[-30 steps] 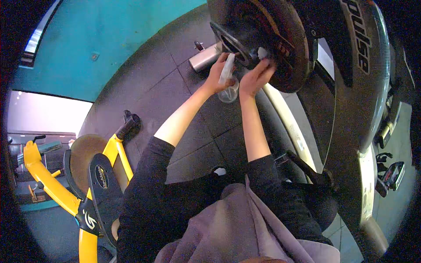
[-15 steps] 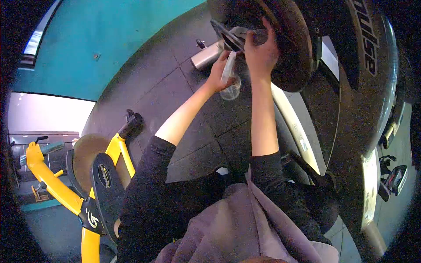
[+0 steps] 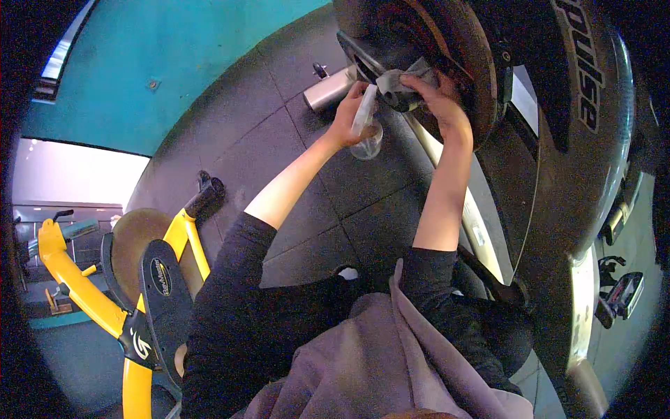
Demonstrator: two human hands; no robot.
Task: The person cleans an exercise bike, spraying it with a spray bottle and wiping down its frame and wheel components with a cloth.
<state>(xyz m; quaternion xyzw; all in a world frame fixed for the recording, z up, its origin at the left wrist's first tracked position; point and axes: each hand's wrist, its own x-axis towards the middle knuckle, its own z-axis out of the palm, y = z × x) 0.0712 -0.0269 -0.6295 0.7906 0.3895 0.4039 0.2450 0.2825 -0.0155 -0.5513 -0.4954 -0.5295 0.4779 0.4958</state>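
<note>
My left hand (image 3: 347, 119) is wrapped round a clear plastic bottle (image 3: 368, 143), its rounded base toward me; the top is hidden. My right hand (image 3: 447, 105) grips a thin greyish cloth (image 3: 421, 72) and presses it on a black part (image 3: 373, 59) of a dark exercise machine. That part sticks out beside the machine's large round disc (image 3: 481, 77). My fingers and the cloth cover some of it.
A silver cylindrical foot (image 3: 328, 91) rests on the dark tiled floor (image 3: 300, 188) beyond my left hand. The machine's pale curved frame (image 3: 481, 234) runs below my right arm. At left stands a yellow exercise bike (image 3: 91, 297), with a teal panel (image 3: 181, 63) behind.
My right hand has moved right and slightly down with the cloth, rotating at the wrist, and more of the black part shows. My left hand stays nearly still with the bottle.
</note>
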